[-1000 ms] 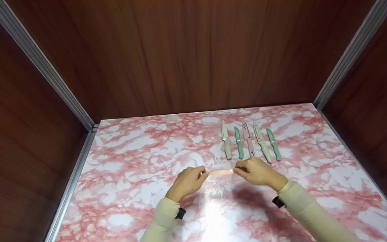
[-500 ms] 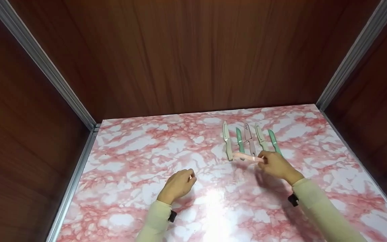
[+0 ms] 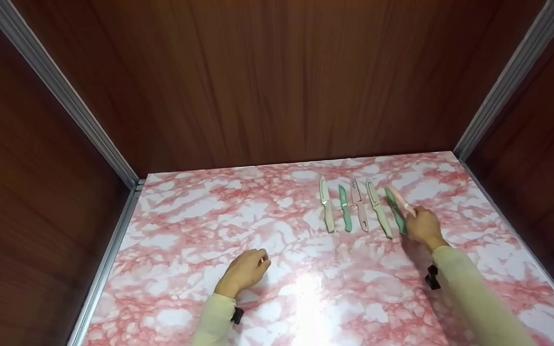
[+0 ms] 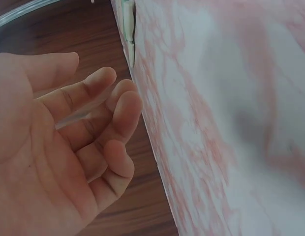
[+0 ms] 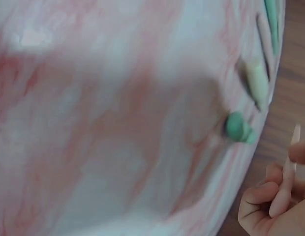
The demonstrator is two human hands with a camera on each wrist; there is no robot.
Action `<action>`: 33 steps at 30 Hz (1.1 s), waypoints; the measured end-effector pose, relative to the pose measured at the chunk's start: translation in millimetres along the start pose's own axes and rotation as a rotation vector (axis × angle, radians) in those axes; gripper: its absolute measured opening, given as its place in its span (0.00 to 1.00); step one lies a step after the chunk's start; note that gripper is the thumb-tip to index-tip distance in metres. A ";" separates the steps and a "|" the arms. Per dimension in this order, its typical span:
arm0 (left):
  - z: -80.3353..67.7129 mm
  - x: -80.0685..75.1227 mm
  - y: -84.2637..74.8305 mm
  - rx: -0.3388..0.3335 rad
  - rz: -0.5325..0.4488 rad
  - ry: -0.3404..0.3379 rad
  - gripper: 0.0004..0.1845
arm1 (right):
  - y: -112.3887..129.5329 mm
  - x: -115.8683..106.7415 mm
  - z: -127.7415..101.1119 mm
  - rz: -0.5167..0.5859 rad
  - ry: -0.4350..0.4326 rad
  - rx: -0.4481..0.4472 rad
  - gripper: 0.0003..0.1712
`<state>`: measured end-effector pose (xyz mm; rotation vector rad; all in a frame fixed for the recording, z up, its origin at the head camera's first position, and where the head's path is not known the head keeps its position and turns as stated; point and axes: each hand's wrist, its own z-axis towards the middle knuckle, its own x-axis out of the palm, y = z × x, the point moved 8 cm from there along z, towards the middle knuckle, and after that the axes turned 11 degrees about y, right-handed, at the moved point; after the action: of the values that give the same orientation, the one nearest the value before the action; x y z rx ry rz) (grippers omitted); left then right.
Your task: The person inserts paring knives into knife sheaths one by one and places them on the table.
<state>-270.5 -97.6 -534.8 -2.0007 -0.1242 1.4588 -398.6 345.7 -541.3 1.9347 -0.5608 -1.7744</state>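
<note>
My right hand (image 3: 423, 226) grips a small pink knife (image 3: 402, 200) by its handle, with the blade pointing away from me. In the right wrist view the fingers are curled round the pink handle (image 5: 286, 189). Just left of it, partly covered by the hand, lies a green knife (image 3: 395, 209). Further left in the same row lie a cream knife (image 3: 379, 210), a larger pink knife (image 3: 359, 206), another green knife (image 3: 346, 210) and a second cream knife (image 3: 327, 205). Holding nothing, my left hand (image 3: 244, 272) hovers above the table, fingers loosely bent (image 4: 69, 103).
The tabletop (image 3: 200, 221) has a pink and white marbled pattern, with a bright glare spot near the front. Brown wood-look panels (image 3: 277, 86) with grey metal corner rails (image 3: 508, 72) stand behind it and on both sides.
Both hands held the small pink knife; then the left hand let go and drew back toward the lower left. My right hand carried the knife rightward, turning its blade away from me.
</note>
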 end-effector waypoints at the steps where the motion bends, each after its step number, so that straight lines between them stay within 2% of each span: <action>1: -1.1 -0.2 1.8 -0.003 0.001 -0.002 0.09 | -5.1 -0.9 1.1 0.005 -0.003 0.031 0.23; 5: -6.2 -1.7 8.2 -0.009 -0.001 -0.015 0.08 | -21.5 -1.4 5.0 0.005 0.003 0.122 0.23; 14: -14.9 0.2 20.2 -0.018 -0.021 0.001 0.08 | -41.3 5.6 10.1 -0.076 0.065 0.169 0.21; 26: -19.9 -1.4 24.4 -0.025 -0.024 -0.011 0.08 | -35.9 5.5 19.4 -0.130 0.055 0.160 0.20; 33: -21.3 -2.0 24.3 -0.021 -0.033 -0.023 0.07 | -40.9 6.3 22.9 -0.103 0.051 0.185 0.20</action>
<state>-259.6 -127.0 -542.9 -1.9897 -0.1824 1.4664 -421.1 374.1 -571.7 2.1632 -0.6378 -1.7840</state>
